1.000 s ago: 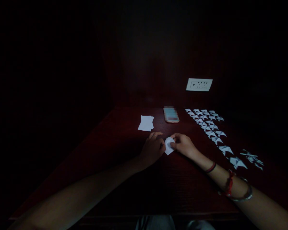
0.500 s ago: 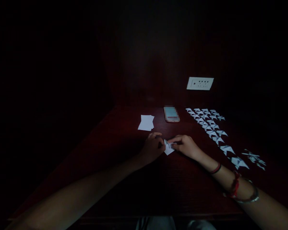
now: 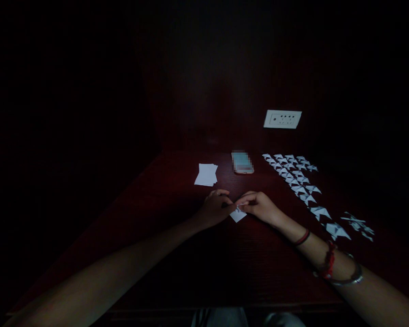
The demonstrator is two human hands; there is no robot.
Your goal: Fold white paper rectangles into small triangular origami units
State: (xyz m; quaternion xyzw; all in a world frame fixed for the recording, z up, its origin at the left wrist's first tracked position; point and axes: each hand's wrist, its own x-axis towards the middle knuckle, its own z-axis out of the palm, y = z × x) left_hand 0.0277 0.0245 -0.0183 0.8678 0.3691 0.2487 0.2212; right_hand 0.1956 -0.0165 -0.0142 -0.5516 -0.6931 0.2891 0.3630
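Observation:
Between my two hands is a small piece of folded white paper (image 3: 237,215), with one corner pointing toward me. My left hand (image 3: 215,209) pinches its left side, the thumb pressed on the upper part. From the right, my right hand (image 3: 261,207) grips the upper right edge between thumb and fingers. The fingertips of both hands nearly meet at the top of the paper and hide part of its folds. Beyond my left hand lies a small stack of white paper sheets (image 3: 206,175).
A phone (image 3: 242,162) lies behind my hands on the dark red table (image 3: 150,200). Rows of folded white paper shapes (image 3: 295,177) run along the right, with a heap of paper strips (image 3: 357,225) beside them. A socket panel (image 3: 282,119) is on the wall.
My hands have come closer together over the folded paper. Its raised flap, upright before, is now pressed lower and mostly covered by my fingers. The view has shifted slightly.

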